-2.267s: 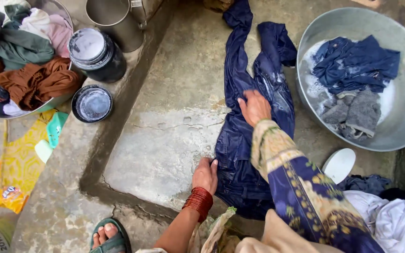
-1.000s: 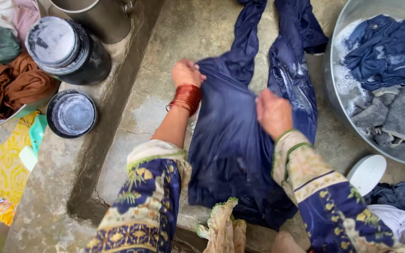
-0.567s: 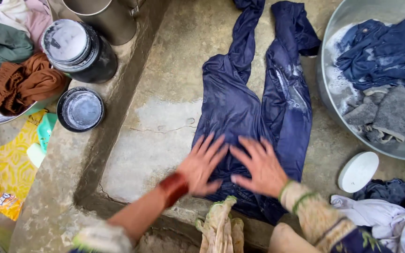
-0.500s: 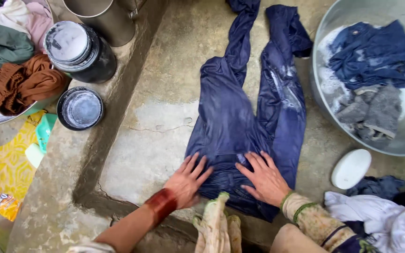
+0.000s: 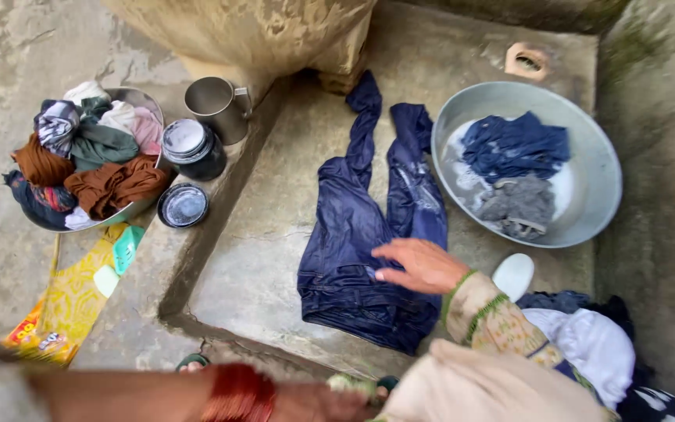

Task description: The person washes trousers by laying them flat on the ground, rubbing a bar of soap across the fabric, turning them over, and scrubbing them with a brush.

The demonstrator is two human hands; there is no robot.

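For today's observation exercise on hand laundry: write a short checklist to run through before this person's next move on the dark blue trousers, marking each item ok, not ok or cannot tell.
1. Dark blue trousers lie spread on the concrete slab: ok.
2. Right hand rests flat on the trousers: ok.
3. Left hand on the trousers: not ok, it is low at the frame's edge, off the cloth.
4. What the left hand holds: cannot tell.
5. White soap bar close beside the right hand: ok.
6. Metal basin with soaking clothes nearby: ok.

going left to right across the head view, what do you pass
bowl of clothes → metal mug → dark blue trousers → right hand → metal basin
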